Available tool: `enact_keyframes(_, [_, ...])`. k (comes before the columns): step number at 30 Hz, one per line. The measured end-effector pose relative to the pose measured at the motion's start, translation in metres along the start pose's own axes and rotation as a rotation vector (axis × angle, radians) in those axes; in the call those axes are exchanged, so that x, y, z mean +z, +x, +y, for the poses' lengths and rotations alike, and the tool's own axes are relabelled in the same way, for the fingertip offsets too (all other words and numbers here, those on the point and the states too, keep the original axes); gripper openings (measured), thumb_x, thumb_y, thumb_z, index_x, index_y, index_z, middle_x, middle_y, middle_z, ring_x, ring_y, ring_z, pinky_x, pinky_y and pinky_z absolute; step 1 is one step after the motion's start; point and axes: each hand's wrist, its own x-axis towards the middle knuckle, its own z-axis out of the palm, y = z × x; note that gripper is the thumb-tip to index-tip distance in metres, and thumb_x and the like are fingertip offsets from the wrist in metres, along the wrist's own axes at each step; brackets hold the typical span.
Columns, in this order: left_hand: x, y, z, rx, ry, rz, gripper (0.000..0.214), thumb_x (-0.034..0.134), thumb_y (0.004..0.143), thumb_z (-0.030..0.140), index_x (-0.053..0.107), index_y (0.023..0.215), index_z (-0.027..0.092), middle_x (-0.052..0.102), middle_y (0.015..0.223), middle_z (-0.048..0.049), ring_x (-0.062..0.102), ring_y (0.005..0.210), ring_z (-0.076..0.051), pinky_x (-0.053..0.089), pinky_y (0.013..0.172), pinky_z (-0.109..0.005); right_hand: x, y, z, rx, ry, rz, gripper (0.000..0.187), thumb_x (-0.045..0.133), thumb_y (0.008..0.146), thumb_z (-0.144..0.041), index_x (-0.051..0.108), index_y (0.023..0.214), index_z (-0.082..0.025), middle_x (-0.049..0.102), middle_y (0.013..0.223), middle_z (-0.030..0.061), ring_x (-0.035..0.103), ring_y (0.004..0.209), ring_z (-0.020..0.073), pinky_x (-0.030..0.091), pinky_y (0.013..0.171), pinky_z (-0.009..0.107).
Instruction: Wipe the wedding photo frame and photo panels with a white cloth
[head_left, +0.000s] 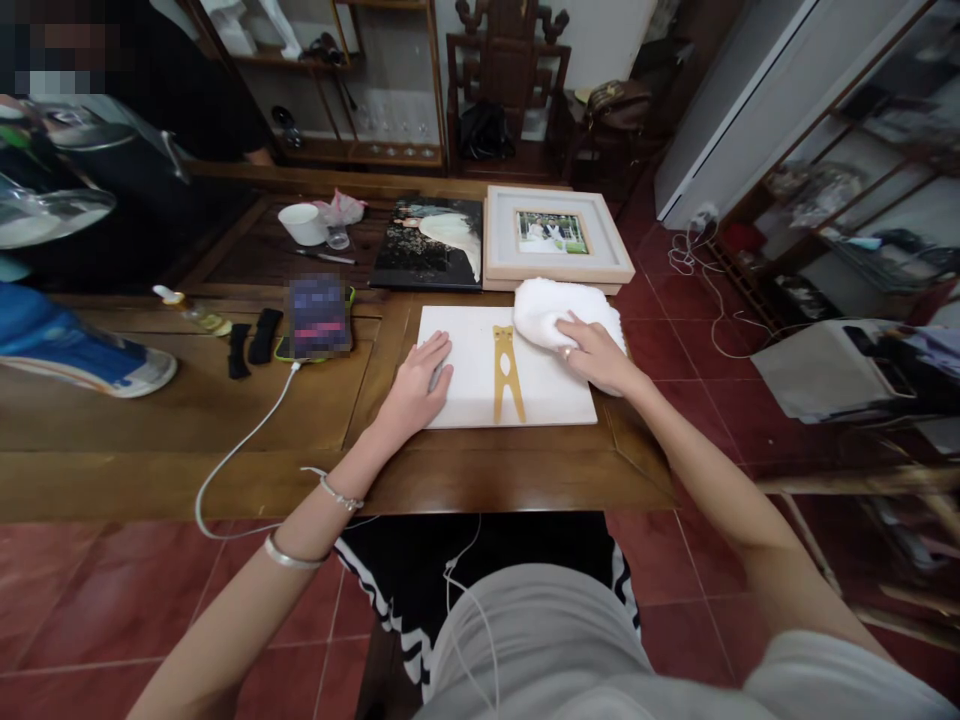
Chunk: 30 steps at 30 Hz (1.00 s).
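Note:
A white board lies flat on the wooden table in front of me. On it rests a flat, mustard-yellow piece shaped like a cat, with an oval hole and two long legs. My left hand lies on the board's left edge, palm down and fingers stretched out. At the board's upper right, a white fluffy bundle covers that corner. My right hand presses into the bundle with its fingers curled around part of it; some fingertips are hidden.
Behind the board are a framed photo and a dark photo panel. To the left lie a phone with a white cable, a dropper bottle, a white cup and a blue-white package. A person is at upper left.

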Motion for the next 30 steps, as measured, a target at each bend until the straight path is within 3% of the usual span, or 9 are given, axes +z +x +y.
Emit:
enact_keyframes(5, [0.001, -0.001, -0.002, -0.011, -0.018, 0.000, 0.042, 0.045, 0.089, 0.028, 0.058, 0.128, 0.018, 0.052, 0.141, -0.0125, 0.043, 0.136, -0.028, 0.029, 0.115, -0.054, -0.012, -0.056, -0.025, -0.095, -0.048, -0.203, 0.023, 0.040, 0.070, -0.005, 0.053, 0.076, -0.022, 0.066, 0.084, 0.0052, 0.062, 0.105, 0.0318, 0.046, 0.088, 0.045])
enact_keyframes(8, [0.001, -0.001, -0.001, -0.018, -0.019, 0.003, 0.042, 0.045, 0.089, 0.028, 0.059, 0.127, 0.017, 0.052, 0.141, -0.0131, 0.044, 0.135, -0.029, 0.029, 0.115, -0.054, -0.021, -0.087, -0.043, -0.121, -0.043, -0.305, 0.022, 0.042, 0.072, -0.005, 0.055, 0.077, -0.022, 0.068, 0.100, 0.0085, 0.049, 0.127, 0.0353, 0.045, 0.091, 0.045])
enact_keyframes(11, [0.002, -0.001, -0.001, -0.014, -0.017, 0.010, 0.042, 0.044, 0.090, 0.029, 0.059, 0.126, 0.014, 0.052, 0.141, -0.0155, 0.044, 0.135, -0.029, 0.029, 0.115, -0.053, -0.027, -0.100, -0.050, -0.092, -0.031, -0.361, 0.024, 0.042, 0.073, -0.006, 0.057, 0.081, -0.023, 0.069, 0.102, 0.0076, 0.043, 0.134, 0.0349, 0.044, 0.093, 0.044])
enact_keyframes(15, [0.001, -0.001, -0.001, -0.007, -0.008, 0.013, 0.042, 0.045, 0.089, 0.028, 0.060, 0.126, 0.014, 0.053, 0.140, -0.0155, 0.045, 0.134, -0.029, 0.031, 0.114, -0.054, -0.026, -0.077, -0.040, -0.028, 0.005, -0.285, 0.023, 0.041, 0.075, -0.009, 0.057, 0.084, -0.024, 0.067, 0.091, 0.0056, 0.051, 0.125, 0.0324, 0.045, 0.088, 0.040])
enact_keyframes(20, [0.000, -0.001, -0.001, -0.001, 0.000, 0.016, 0.040, 0.045, 0.090, 0.028, 0.060, 0.125, 0.016, 0.055, 0.139, -0.0131, 0.046, 0.134, -0.028, 0.032, 0.114, -0.053, -0.015, -0.010, -0.010, -0.005, 0.075, -0.133, 0.008, 0.040, 0.073, -0.016, 0.045, 0.071, -0.022, 0.056, 0.072, 0.0027, 0.060, 0.087, 0.0271, 0.043, 0.078, 0.035])
enact_keyframes(23, [0.000, -0.001, -0.001, 0.001, -0.004, 0.013, 0.041, 0.045, 0.090, 0.029, 0.059, 0.126, 0.015, 0.054, 0.139, -0.0138, 0.046, 0.134, -0.028, 0.032, 0.114, -0.053, -0.009, 0.018, 0.003, 0.004, 0.064, -0.048, 0.006, 0.039, 0.074, -0.018, 0.042, 0.070, -0.023, 0.052, 0.069, 0.0025, 0.059, 0.089, 0.0291, 0.042, 0.082, 0.037])
enact_keyframes(26, [0.000, -0.001, 0.000, -0.001, 0.006, 0.017, 0.042, 0.044, 0.090, 0.029, 0.060, 0.126, 0.013, 0.054, 0.139, -0.0157, 0.046, 0.134, -0.028, 0.032, 0.114, -0.051, -0.006, 0.021, 0.004, -0.031, 0.034, -0.042, 0.009, 0.038, 0.074, -0.016, 0.042, 0.071, -0.023, 0.048, 0.066, 0.0025, 0.057, 0.105, 0.0339, 0.041, 0.087, 0.041])
enact_keyframes(30, [0.000, -0.001, 0.001, -0.002, 0.021, 0.016, 0.043, 0.043, 0.090, 0.029, 0.059, 0.125, 0.011, 0.054, 0.139, -0.0171, 0.046, 0.134, -0.028, 0.032, 0.114, -0.050, -0.011, -0.010, -0.012, -0.070, -0.002, -0.134, 0.013, 0.039, 0.073, -0.012, 0.042, 0.071, -0.024, 0.042, 0.057, 0.0005, 0.060, 0.103, 0.0347, 0.045, 0.081, 0.041])
